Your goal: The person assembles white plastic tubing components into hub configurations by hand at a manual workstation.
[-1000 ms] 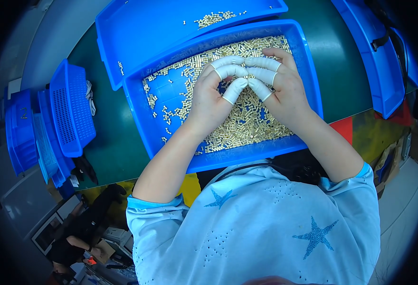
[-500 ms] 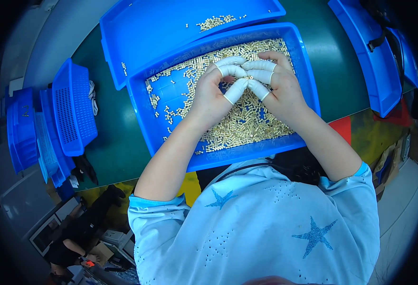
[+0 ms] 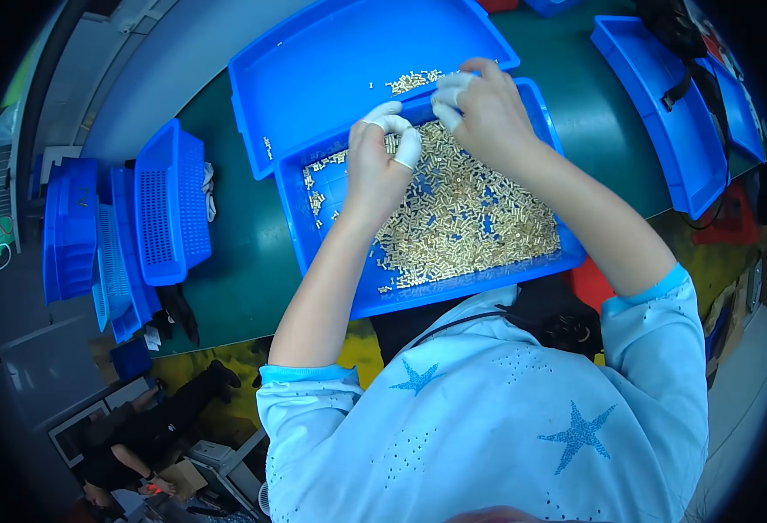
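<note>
A blue tray (image 3: 362, 301) in front of me holds a spread of small brass-coloured pins (image 3: 479, 231). White finger cots cover the thumb and some fingertips of both hands. Above the tray's left half, my left hand (image 3: 376, 170) is closed, thumb and fingers curled together; anything in its pinch is too small to make out. My right hand (image 3: 492, 109) reaches over the tray's far rim, thumb and fingertips pressed together, their content unclear. Just beyond its fingers, a second blue tray (image 3: 322, 78) carries a small heap of similar pins (image 3: 414, 82).
Blue perforated baskets (image 3: 173, 205) and stacked blue bins (image 3: 70, 231) stand at the left. Another blue tray (image 3: 662, 122) lies at the right on the green table (image 3: 244, 261). A person in dark clothes (image 3: 152, 431) is at lower left; a red stool (image 3: 728, 218) is at right.
My hands were together over the tray with pin ends at their fingertips. They have parted: the right moved away toward the far tray, the left stayed over the near one. The view has shifted slightly.
</note>
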Demonstrator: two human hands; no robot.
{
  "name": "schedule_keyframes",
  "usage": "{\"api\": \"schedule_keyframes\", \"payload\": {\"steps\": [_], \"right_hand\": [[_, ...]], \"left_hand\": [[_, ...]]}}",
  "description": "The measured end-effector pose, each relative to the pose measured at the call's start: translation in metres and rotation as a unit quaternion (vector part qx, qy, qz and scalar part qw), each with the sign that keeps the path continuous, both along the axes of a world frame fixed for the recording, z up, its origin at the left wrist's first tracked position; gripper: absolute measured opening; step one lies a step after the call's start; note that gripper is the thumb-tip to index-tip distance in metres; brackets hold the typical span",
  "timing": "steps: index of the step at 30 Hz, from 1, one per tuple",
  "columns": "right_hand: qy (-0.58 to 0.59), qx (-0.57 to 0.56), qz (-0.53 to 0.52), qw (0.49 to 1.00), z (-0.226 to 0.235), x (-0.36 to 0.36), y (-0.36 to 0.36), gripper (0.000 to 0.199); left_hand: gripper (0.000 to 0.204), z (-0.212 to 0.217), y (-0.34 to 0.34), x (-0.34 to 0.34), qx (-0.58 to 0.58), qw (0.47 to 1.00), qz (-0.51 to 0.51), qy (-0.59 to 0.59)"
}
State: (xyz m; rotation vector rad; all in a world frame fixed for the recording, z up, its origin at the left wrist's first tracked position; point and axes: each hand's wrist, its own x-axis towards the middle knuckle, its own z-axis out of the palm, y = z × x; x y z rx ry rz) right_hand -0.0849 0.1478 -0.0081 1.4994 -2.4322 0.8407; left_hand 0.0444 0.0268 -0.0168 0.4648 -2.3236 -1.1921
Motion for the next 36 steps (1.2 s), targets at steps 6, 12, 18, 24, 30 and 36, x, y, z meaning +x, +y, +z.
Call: {"api": "schedule_keyframes", "payload": {"steps": [6, 12, 18, 24, 30, 36], "right_hand": [[-0.010, 0.119, -0.100, 0.988, -0.008, -0.043, -0.043, 0.024], [0.047, -0.012, -0.054, 0.997, -0.004, -0.024, -0.016, 0.035], [-0.164, 0.161, 0.031, 0.973, 0.004, 0.024, 0.048, 0.038], [-0.158, 0.194, 0.043, 0.967, -0.018, 0.042, 0.050, 0.020], [-0.187, 0.141, 0.023, 0.972, -0.030, 0.045, 0.051, 0.016], [-0.256, 0.088, -0.019, 0.963, -0.044, 0.045, 0.048, 0.017]], "left_hand": [[0.022, 0.014, -0.043, -0.043, -0.168, 0.979, 0.103, -0.049], [0.022, -0.007, -0.072, -0.040, -0.203, 0.963, 0.084, -0.158], [0.039, 0.019, 0.008, 0.006, -0.136, 0.973, -0.080, -0.166], [0.043, -0.015, 0.037, 0.013, -0.134, 0.956, -0.112, -0.237], [0.027, -0.020, 0.041, 0.014, -0.110, 0.969, -0.088, -0.204], [0.016, -0.022, 0.040, 0.011, 0.008, 0.977, -0.068, -0.202]]}}
